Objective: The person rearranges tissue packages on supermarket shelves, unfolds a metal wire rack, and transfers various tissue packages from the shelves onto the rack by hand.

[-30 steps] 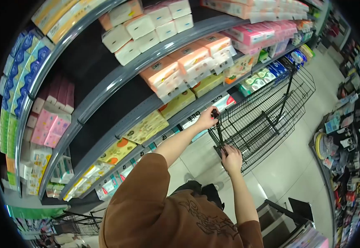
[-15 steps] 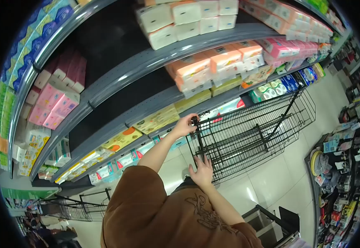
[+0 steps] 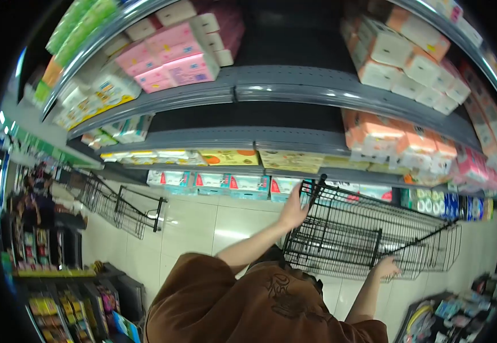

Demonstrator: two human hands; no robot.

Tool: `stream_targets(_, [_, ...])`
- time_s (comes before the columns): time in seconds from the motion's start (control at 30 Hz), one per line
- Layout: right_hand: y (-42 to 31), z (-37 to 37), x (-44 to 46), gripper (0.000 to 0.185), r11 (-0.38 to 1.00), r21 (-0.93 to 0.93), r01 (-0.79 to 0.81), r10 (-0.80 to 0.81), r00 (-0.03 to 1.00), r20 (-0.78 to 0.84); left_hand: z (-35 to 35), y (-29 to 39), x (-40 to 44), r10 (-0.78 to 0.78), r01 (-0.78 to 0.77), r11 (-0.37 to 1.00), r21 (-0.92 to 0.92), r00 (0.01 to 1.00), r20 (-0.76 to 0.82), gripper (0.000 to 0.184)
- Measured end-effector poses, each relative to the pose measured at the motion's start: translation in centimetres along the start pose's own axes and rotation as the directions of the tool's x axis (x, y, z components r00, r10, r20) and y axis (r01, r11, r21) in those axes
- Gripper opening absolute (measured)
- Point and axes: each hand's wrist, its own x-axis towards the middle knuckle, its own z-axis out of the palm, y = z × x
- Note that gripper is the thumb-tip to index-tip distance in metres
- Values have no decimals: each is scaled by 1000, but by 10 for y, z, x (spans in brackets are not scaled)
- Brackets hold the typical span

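Observation:
A black wire shopping cart (image 3: 351, 234) stands in front of me, pointing right along the shelves. At the upper corner of its near end, my left hand (image 3: 295, 210) rests against the frame beside the handle; its grip is partly hidden. My right hand (image 3: 387, 267) is at the cart's lower long side, its fingers bent toward the wire rim, and too small to make out clearly. Behind the cart, packs of tissue line the shelves: pink packs (image 3: 171, 54) at upper left, orange packs (image 3: 397, 134) at right and yellow packs (image 3: 294, 160) lower down.
A second black cart (image 3: 120, 206) stands at left on the tiled floor (image 3: 191, 223). Beyond it, people (image 3: 43, 200) are near the far left edge. A display shelf (image 3: 68, 303) is at lower left, and a goods stand (image 3: 448, 314) at lower right.
The view has swung left, bringing more of the left aisle and second cart in. My right hand has moved from the cart's handle end to farther along its side. My left hand stays at the handle end.

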Motion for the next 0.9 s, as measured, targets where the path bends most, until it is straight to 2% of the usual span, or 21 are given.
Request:
stream_targets(0.07, [-13, -6, -15, 88, 1000, 23, 12, -12, 1000, 1, -5, 18, -17, -331, 337, 938, -81, 940, 81, 58])
stream_targets(0.17, [-29, -8, -25, 79, 996, 19, 86, -86, 996, 27, 4, 11, -11, -328, 322, 936, 143, 944, 25, 53])
stream_targets(0.23, [-19, -3, -19, 76, 982, 19, 186, -185, 982, -24, 18, -7, -11, -124, 129, 987, 95, 991, -57, 49])
stream_targets(0.27, [-18, 0, -16, 75, 971, 25, 238, -235, 969, -70, 22, -1, -10, -155, 160, 981, 107, 987, -51, 49])
stream_targets(0.33, [-65, -38, -32, 80, 995, 79, 53, -58, 996, 61, 24, 10, -14, -182, 187, 970, 156, 982, -47, 47])
stream_targets(0.4, [-41, -23, -18, 73, 982, 133, 135, -133, 991, -19, 26, 21, -21, -178, 186, 959, 212, 982, -57, 46])
stream_targets(0.47, [-24, -21, -3, 76, 979, 102, 175, -172, 985, -30, 30, 28, -29, -184, 193, 954, 228, 981, -61, 46])
stream_targets(0.5, [-27, -26, 0, 78, 986, -28, 162, -162, 987, 11, 35, 31, -34, -189, 199, 952, 233, 980, -66, 46])
stream_targets(0.6, [-37, -41, 7, 81, 999, -2, 46, -46, 994, 100, 41, 37, -41, -179, 190, 954, 232, 982, -67, 48])
stream_targets(0.63, [-41, -47, 6, 80, 998, 3, 59, -59, 993, 99, 43, 40, -41, -168, 181, 959, 217, 983, -77, 49])
stream_targets(0.73, [-26, -27, 8, 78, 991, 69, 111, -114, 993, 39, 37, 49, -38, -276, 271, 936, 226, 961, -10, 51])
stream_targets(0.77, [-21, -22, 5, 77, 993, -31, 117, -114, 991, 69, 37, 40, -40, -218, 217, 944, 247, 976, -25, 52])
stream_targets(0.83, [-25, -31, -9, 80, 984, 119, 129, -134, 990, 34, 31, 17, -40, -203, 197, 944, 266, 979, -6, 51])
stream_targets(0.9, [-37, -36, -25, 81, 981, 61, 183, -182, 983, -20, 25, -2, -37, -109, 113, 946, 303, 994, -29, 47])
